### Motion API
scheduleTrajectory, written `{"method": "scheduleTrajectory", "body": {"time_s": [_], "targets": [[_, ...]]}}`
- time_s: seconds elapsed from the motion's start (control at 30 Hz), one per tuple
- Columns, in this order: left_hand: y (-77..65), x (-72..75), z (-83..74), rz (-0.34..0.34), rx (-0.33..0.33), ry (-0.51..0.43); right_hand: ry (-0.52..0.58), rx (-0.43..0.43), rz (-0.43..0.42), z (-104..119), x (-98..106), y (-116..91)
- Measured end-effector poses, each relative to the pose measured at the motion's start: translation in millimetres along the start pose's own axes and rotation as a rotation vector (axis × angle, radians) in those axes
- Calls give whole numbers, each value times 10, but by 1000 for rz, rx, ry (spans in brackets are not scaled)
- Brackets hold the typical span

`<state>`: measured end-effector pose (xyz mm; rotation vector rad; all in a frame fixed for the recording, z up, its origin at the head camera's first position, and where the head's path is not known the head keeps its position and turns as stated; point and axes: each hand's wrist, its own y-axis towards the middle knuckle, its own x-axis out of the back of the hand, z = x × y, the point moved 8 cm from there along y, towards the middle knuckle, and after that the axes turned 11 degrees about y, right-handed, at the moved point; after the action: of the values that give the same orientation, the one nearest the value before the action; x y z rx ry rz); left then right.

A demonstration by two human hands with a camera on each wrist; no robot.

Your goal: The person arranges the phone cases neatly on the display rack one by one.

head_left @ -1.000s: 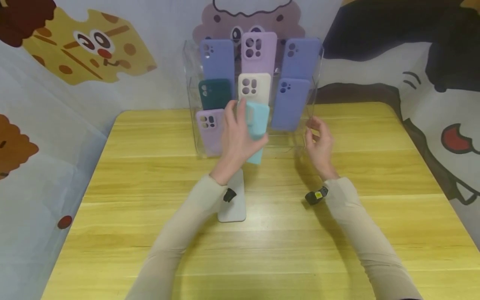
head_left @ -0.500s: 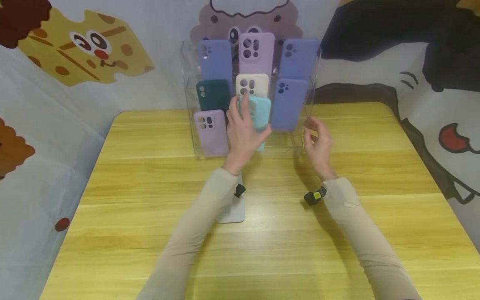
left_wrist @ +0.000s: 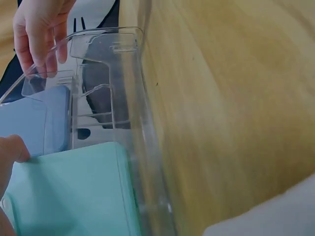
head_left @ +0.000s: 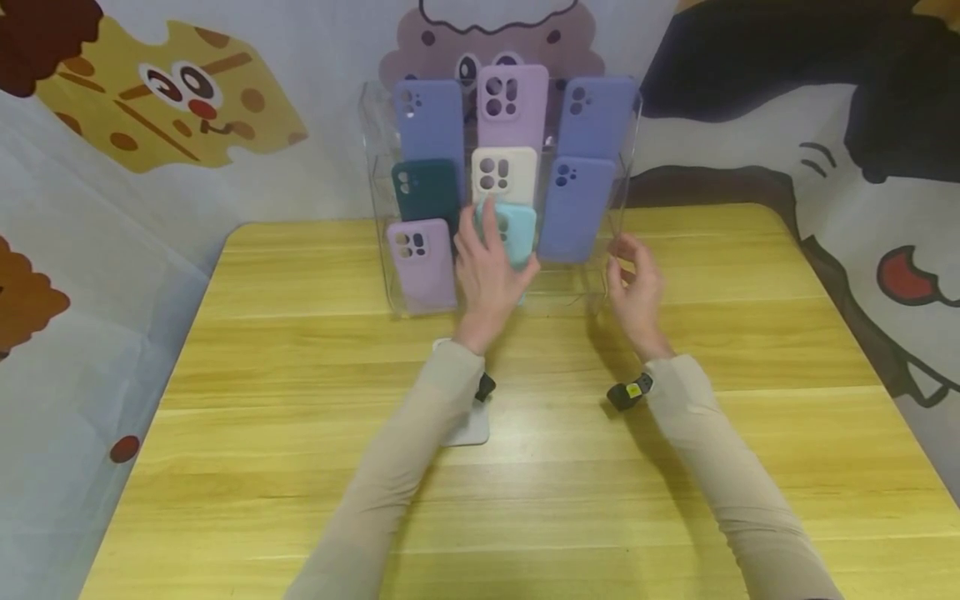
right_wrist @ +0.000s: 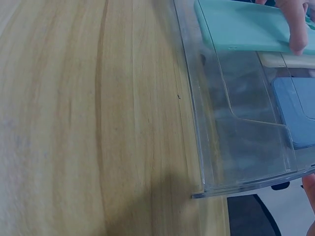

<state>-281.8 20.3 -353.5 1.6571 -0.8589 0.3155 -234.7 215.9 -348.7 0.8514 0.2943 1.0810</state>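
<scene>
My left hand [head_left: 489,279] grips a turquoise phone case [head_left: 521,237] by its sides, with the camera cutouts at the top. The case leans in the bottom middle slot of a clear tiered display rack [head_left: 566,285], in front of a cream phone case [head_left: 506,171]. In the left wrist view the thumb lies on the edge of the turquoise case [left_wrist: 74,196]. At the rack's right side, my right hand [head_left: 637,287] holds the clear side panel; the left wrist view has these fingers [left_wrist: 37,46] bent over its edge.
Other cases fill the rack: a dark green case [head_left: 426,190], a lilac case [head_left: 423,267], another lilac case [head_left: 513,104] and several periwinkle-blue ones. A flat, pale phone-shaped item [head_left: 471,429] lies on the wooden table [head_left: 600,500], partly under my left sleeve. A cartoon cloth hangs behind.
My left hand has moved slightly right, and the turquoise case has gone back into the bottom middle slot, then a little lower. My right hand has stayed at the rack's side.
</scene>
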Motion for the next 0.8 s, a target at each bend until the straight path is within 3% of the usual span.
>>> {"method": "scheduleTrajectory", "body": {"time_s": [0.33, 0.6, 0.8], "targets": [[-96, -62, 10, 42, 46, 47, 8, 8, -16, -3, 6, 0], [-138, -84, 14, 36, 67, 64, 2, 10, -20, -2, 6, 0], [-119, -87, 22, 120, 114, 92, 7, 5, -18, 5, 7, 4]]}}
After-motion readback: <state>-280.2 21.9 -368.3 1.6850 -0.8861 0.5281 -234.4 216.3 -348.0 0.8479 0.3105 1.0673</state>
